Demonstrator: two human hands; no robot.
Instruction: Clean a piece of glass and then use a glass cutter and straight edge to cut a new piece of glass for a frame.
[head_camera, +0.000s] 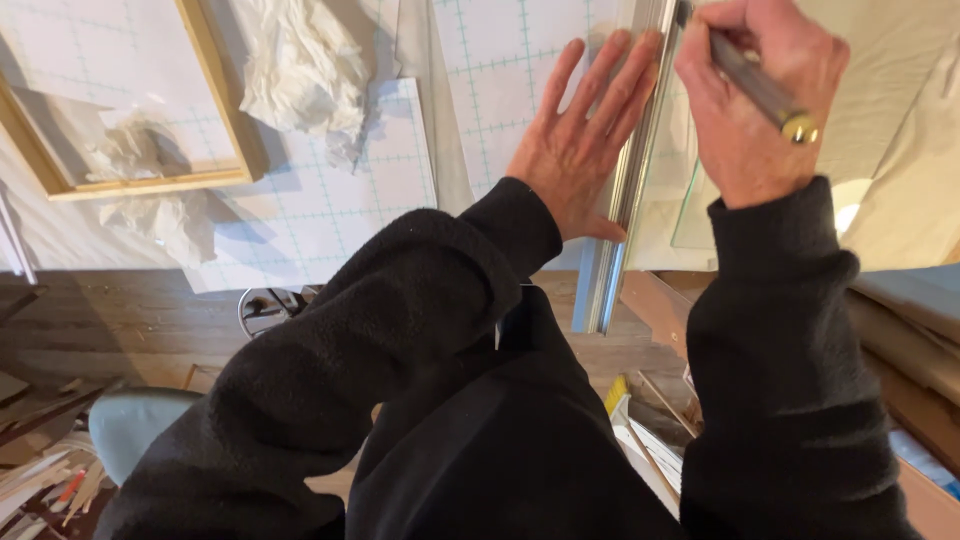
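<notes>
- The left hand (580, 140) lies open and flat, fingers spread, pressing along the left side of a long metal straightedge (628, 190) that runs up the desk (330, 210).
- The right hand (755, 100) is closed around a slim cutting tool (760, 85) with a brass end cap; its tip meets the straightedge's right edge near the top of the view.
- A clear glass sheet (692, 215) lies under and to the right of the straightedge, on gridded white paper.
- The glass looks thin, stiff, slippery and fragile, with sharp edges; it is probably best held flat by broad palm pressure and lifted by two opposite sides.
- The straightedge looks rigid and light, and likely to slide on glass unless pressed down along its length.
- A wooden frame (225, 120) and crumpled white paper (300, 70) lie well to the left.
</notes>
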